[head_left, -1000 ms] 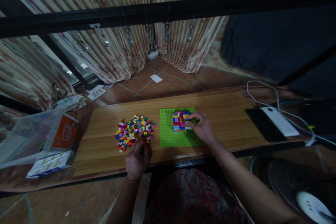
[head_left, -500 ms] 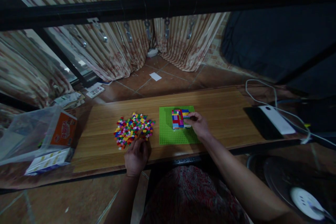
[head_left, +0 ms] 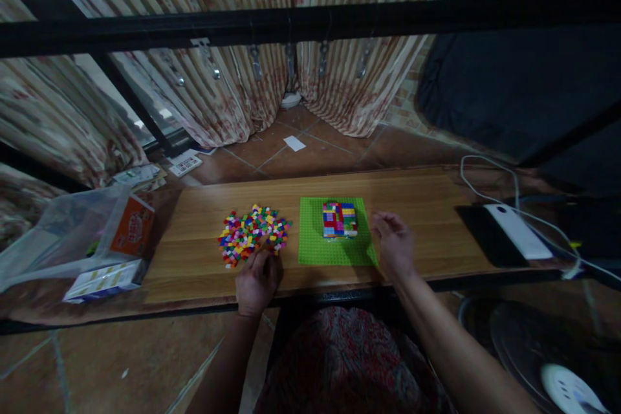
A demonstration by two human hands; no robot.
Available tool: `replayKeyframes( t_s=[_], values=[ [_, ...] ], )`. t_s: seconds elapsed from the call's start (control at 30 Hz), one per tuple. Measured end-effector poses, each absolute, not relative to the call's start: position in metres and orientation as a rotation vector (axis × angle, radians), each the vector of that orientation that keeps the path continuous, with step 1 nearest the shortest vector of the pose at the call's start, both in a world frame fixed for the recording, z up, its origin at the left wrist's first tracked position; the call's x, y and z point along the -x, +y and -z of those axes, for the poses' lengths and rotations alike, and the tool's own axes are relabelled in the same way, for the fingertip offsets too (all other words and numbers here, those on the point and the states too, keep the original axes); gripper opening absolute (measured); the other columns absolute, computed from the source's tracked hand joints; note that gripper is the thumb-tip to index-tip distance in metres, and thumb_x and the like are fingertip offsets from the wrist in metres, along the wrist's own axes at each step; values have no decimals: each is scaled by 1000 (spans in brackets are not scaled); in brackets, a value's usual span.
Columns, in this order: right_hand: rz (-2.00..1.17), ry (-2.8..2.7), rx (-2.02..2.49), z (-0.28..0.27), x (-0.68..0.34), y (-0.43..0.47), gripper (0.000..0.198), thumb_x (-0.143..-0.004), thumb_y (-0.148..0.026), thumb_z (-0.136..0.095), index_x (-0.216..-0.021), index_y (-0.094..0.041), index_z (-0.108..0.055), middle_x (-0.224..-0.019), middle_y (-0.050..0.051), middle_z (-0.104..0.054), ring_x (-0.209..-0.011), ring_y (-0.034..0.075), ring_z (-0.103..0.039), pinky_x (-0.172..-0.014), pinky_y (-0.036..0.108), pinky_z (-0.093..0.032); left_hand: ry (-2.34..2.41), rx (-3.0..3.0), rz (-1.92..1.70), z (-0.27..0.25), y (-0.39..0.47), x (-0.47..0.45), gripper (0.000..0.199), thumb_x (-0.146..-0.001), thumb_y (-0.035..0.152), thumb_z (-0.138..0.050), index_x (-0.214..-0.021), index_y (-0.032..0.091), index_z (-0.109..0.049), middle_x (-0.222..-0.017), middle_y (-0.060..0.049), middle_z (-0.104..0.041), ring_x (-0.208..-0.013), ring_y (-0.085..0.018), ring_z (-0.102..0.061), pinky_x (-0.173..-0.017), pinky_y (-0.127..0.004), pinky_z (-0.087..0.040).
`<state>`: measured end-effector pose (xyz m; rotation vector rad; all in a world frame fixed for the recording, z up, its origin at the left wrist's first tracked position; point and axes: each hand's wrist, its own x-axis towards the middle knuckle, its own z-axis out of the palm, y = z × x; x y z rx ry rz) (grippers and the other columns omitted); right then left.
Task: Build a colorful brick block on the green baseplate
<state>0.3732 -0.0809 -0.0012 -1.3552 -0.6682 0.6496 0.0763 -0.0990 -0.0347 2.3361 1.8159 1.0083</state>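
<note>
Multicoloured toy building bricks (head_left: 252,233) lie in a loose pile on the wooden board. At the near edge of that pile is my left hand (head_left: 257,278), fingers curled and pressed together; whatever is at its fingertips is too small to make out. To the right, a green studded baseplate (head_left: 313,252) carries a squarish block of joined bricks (head_left: 339,220) in mixed colours. My right hand (head_left: 396,247) is just off the baseplate's right edge, apart from the block. Motion smears its fingers, so what they hold cannot be seen.
A clear plastic bin (head_left: 63,233) with an orange box (head_left: 132,228) stands at the left, a white carton (head_left: 104,279) before it. On the right are a black pad (head_left: 485,239), a white device (head_left: 519,233) and a looping cable. A dark bar (head_left: 310,22) crosses beyond the board.
My right hand has left the brick block and moved right, past the baseplate's edge. My left hand stays at the pile. The whole view has shifted slightly.
</note>
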Motion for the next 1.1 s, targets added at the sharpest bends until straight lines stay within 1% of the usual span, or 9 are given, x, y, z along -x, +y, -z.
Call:
replayKeyframes(
  t_s=[0.13,0.27,0.47,0.63,0.9,1.1],
  values=[
    [-653,-911,1391,-12,-344,-97,19,-76,-39,-68,-78,-21,-64,-72,0,-64,-67,14,-58,-66,28,-46,1846,-2293,-967,35,-101,-77,14,-89,26,-51,-88,20,-63,-84,-7,-69,-74,-17,-65,-65,-25,-47],
    [-762,-1212,1370,-12,-310,-108,16,-82,-38,-63,-83,-22,-66,-80,2,-68,-75,17,-62,-70,30,-49,1842,-2251,-945,35,-104,-77,14,-89,25,-49,-89,20,-63,-85,-7,-68,-74,-16,-64,-65,-25,-47],
    [-842,-1612,1347,-4,-276,-105,17,-89,-32,-52,-90,-23,-66,-86,3,-67,-78,17,-63,-71,30,-50,1826,-2230,-943,35,-106,-77,16,-91,25,-47,-91,20,-61,-86,-7,-68,-76,-17,-64,-67,-26,-48],
    [-781,-1838,1366,1,-258,-92,18,-89,-25,-48,-93,-23,-66,-90,4,-66,-82,18,-63,-75,32,-49,1841,-2246,-942,36,-107,-78,15,-92,25,-47,-91,20,-61,-85,-7,-67,-75,-16,-64,-66,-26,-48],
    [-636,-2005,1409,10,-241,-63,22,-90,-18,-48,-94,-25,-68,-96,5,-66,-91,19,-62,-84,33,-47,1830,-2243,-930,36,-107,-78,16,-91,25,-47,-93,20,-62,-88,-7,-68,-76,-16,-65,-67,-26,-48],
    [-524,-2168,1430,7,-233,-47,23,-87,-15,-50,-92,-25,-70,-95,6,-64,-89,19,-61,-81,31,-47,1818,-2259,-938,37,-107,-77,16,-91,24,-47,-93,20,-63,-89,-7,-68,-77,-17,-65,-67,-26,-48]
  ],
)
